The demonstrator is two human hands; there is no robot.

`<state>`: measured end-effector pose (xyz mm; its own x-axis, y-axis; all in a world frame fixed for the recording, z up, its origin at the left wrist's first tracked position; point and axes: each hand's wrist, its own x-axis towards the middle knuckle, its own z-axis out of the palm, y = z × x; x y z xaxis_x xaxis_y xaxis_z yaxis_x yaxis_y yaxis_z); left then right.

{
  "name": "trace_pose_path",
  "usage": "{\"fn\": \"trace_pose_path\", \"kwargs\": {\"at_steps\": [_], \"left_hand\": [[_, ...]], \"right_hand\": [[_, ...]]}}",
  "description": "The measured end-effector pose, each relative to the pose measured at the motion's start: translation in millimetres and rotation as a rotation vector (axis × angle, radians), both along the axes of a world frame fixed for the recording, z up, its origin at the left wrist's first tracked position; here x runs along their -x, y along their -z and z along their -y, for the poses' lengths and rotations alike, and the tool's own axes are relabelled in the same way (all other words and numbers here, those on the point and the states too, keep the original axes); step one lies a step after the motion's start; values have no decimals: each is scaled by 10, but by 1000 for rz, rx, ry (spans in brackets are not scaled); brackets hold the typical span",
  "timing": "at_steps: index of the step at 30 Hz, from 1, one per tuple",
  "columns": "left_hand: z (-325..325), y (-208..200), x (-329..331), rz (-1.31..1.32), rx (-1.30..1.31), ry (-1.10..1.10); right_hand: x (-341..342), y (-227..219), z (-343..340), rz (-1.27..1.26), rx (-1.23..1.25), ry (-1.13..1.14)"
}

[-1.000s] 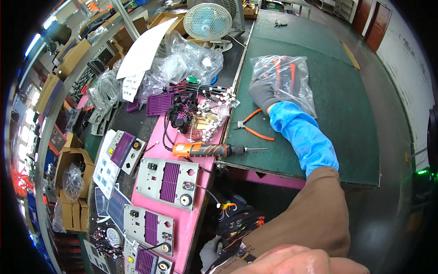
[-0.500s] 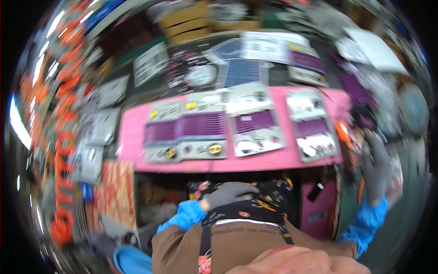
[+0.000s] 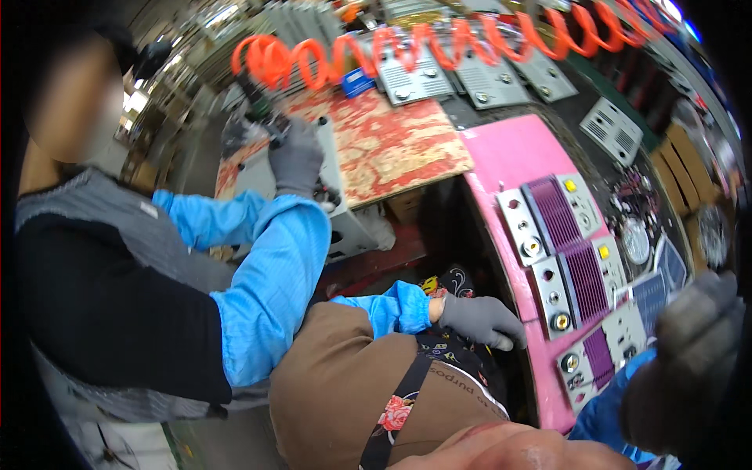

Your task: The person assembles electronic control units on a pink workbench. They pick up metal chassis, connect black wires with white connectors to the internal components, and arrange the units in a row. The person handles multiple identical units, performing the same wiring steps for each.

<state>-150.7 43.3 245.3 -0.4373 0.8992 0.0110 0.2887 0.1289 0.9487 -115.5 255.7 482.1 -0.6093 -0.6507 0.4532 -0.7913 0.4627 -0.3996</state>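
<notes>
My left hand [image 3: 482, 319], in a grey glove, rests over my apron at the front edge of the pink mat [image 3: 501, 157]. Its fingers lie loosely stretched, with nothing visible in them. My right hand [image 3: 695, 333] is raised close at the far right, gloved in grey and smeared by motion; whether it holds anything is not visible. Between the hands, metal panels with purple ribbed middles lie in a row on the mat: one panel [image 3: 553, 219] farther left, a middle panel [image 3: 581, 283] and a nearer panel [image 3: 601, 354].
Beside me at left, a co-worker's gloved hand [image 3: 298, 160] grips a dark tool over a grey metal casing [image 3: 333, 160]. An orange coiled hose [image 3: 423, 47] hangs across the top. Silver panels [image 3: 489, 78] and a red-stained board [image 3: 399, 149] lie beyond.
My view has swung left, bringing the co-worker into sight. My right hand has left the orange-and-black item at the bench's right and come up closer. My left hand stays near my lap.
</notes>
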Motion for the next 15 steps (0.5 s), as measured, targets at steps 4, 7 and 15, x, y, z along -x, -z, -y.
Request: {"fn": "trace_pose_path", "kwargs": {"at_steps": [4, 7, 15], "left_hand": [[112, 123, 242, -105, -81, -65], [80, 154, 371, -116, -79, -37], [59, -135, 602, -16, -109, 70]], "right_hand": [[155, 81, 151, -49, -70, -43], [279, 176, 212, -86, -108, -71], [315, 395, 139, -286, -167, -12]]}}
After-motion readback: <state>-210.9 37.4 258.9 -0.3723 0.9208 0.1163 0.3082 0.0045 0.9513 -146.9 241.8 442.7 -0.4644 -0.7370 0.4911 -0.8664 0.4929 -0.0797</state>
